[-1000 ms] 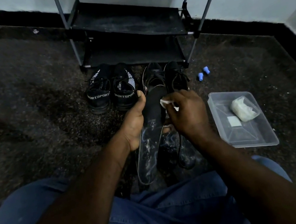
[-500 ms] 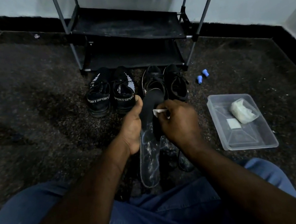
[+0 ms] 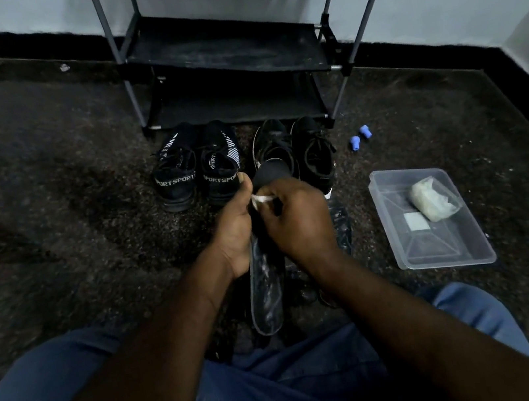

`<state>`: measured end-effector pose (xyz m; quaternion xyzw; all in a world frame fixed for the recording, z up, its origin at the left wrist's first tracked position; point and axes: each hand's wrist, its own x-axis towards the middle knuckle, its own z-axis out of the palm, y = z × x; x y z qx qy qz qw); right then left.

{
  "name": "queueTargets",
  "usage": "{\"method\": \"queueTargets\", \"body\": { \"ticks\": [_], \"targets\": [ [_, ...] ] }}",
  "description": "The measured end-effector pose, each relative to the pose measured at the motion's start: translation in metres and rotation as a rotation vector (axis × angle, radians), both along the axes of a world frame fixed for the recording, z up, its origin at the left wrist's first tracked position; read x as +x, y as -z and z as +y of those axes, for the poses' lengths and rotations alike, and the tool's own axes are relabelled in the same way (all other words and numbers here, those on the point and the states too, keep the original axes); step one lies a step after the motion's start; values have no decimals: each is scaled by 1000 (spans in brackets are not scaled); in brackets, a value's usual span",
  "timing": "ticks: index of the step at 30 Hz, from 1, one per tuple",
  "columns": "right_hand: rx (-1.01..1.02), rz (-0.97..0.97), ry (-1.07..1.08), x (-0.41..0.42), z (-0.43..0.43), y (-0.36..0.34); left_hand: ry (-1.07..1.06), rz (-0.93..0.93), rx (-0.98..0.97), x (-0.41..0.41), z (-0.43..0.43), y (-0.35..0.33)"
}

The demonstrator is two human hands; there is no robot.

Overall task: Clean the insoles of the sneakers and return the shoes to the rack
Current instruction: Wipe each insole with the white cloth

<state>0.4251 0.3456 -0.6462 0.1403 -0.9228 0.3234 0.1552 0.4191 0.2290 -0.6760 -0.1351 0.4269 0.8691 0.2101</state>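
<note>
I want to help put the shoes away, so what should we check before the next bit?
1. Left hand grips the insole: ok.
2. Right hand pinches the white wipe against the insole: ok.
3. Insole wiped clean all over: cannot tell; its lower part looks shiny and streaky.
4. Rack has room for shoes: ok; the shelves in view hold none.
5. Sneakers back on the rack: not ok; two pairs stand on the floor in front of it.
6. Spare cleaning stuff nearby: ok; a white bundle lies in the clear tub.
</note>
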Motion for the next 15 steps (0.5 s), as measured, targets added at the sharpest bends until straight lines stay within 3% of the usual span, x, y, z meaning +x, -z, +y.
{"method": "queueTargets", "body": {
  "ticks": [7,15],
  "targets": [
    [171,11,15,-6,22,2,-47,9,41,0,3,-2],
    [127,-17,57,-6,24,4,-29,10,28,0,3,-2]
  ]
}}
